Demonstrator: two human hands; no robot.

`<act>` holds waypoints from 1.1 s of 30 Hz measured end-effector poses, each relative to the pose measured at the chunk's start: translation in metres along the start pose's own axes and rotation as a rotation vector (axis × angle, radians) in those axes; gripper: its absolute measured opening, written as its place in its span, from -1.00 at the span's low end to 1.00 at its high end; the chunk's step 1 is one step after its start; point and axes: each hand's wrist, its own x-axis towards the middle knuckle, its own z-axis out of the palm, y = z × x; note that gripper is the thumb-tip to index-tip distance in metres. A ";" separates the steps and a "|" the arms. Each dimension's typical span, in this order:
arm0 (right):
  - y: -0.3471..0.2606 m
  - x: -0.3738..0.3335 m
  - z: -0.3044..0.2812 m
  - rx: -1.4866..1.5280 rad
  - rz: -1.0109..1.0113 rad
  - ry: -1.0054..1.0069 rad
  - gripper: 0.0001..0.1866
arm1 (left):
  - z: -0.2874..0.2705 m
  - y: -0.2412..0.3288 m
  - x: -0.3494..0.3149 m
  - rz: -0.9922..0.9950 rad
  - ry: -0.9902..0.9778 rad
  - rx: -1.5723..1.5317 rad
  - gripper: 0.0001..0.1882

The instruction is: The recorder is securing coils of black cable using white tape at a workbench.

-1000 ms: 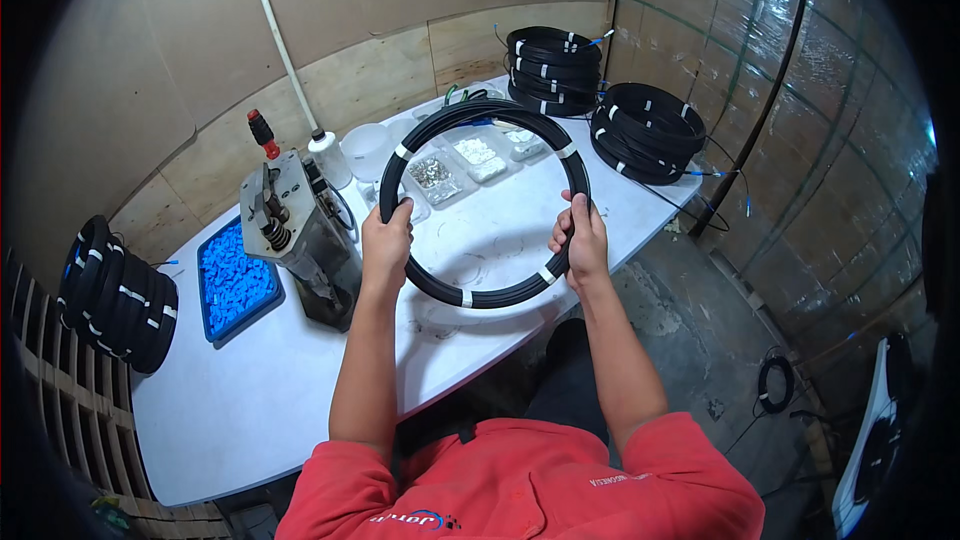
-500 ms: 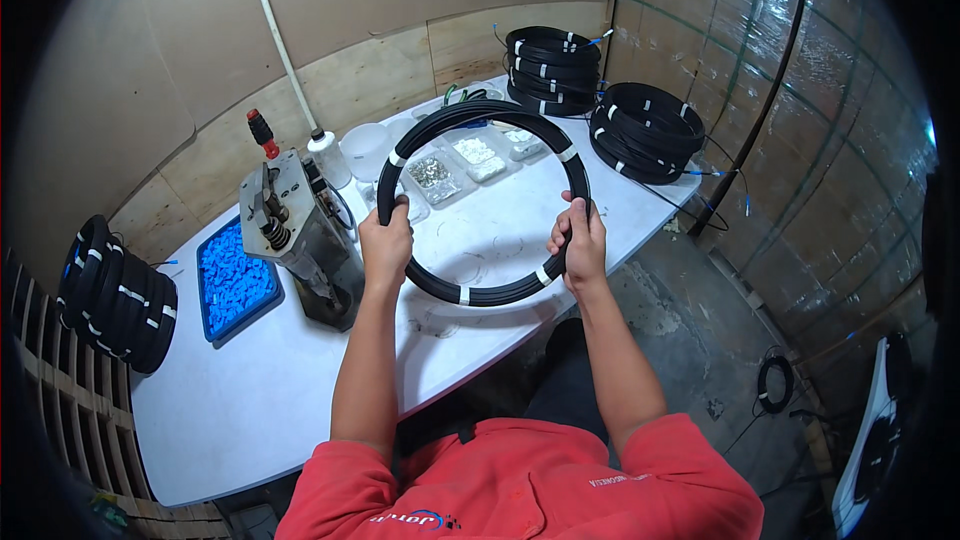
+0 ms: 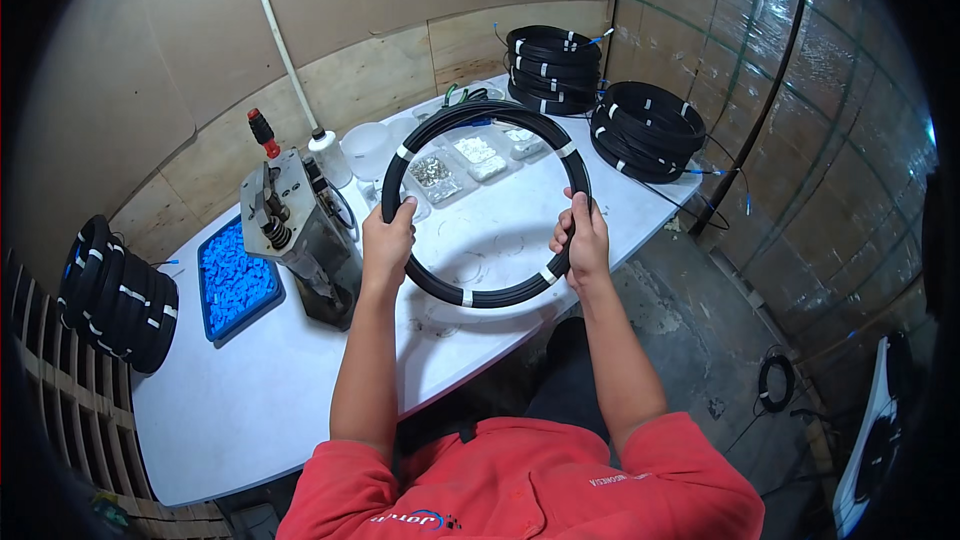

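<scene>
A black cable coil [image 3: 490,297], bound with several white tape bands, is held up over the white table. My left hand [image 3: 389,238] grips its left side, with the thumb on the inner edge. On the opposite side my right hand [image 3: 582,238] is closed around the ring. Through the coil's opening show clear containers, one with small metal parts [image 3: 433,174] and another with white pieces [image 3: 481,157]. To the left of the coil stands a metal bench machine [image 3: 305,240] with a red and black handle [image 3: 263,132].
A blue tray [image 3: 280,292] of small blue pieces lies left of the machine. Stacked cable coils stand at the far left [image 3: 120,300], at the back [image 3: 553,70] and at the right edge [image 3: 648,133]. A white bottle [image 3: 328,157] is behind the machine. Another coil [image 3: 775,384] rests on the floor.
The coil and both hands have shifted very slightly to the right. Both hands keep the same grip.
</scene>
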 end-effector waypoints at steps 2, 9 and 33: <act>-0.003 -0.001 0.003 0.027 0.055 0.014 -0.60 | -0.003 0.007 0.001 -0.028 -0.051 0.011 -0.78; -0.006 0.017 -0.015 0.073 0.155 0.007 -0.57 | 0.006 0.021 -0.018 0.057 -0.076 0.143 -0.75; -0.067 0.047 -0.016 -0.505 0.122 -0.584 -0.64 | -0.003 0.042 0.005 0.137 -0.621 0.223 -0.48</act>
